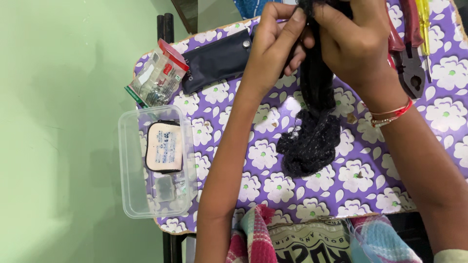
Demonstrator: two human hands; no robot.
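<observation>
A dark knitted fabric [312, 131] with light flecks hangs from both hands and bunches on the purple flowered table cover [273, 170]. My left hand [275, 41] pinches the fabric's upper part from the left. Gripping the same upper part from the right is my right hand [356, 41], with red thread bangles on the wrist. The very top of the fabric runs out of view.
Red-handled pliers [407, 53] and a yellow screwdriver [424, 19] lie at the right. A dark snap pouch [217, 61] and a small packet [158, 73] lie at the left. A clear plastic box [153, 160] holds a cream pad. The green floor [58, 146] lies beyond.
</observation>
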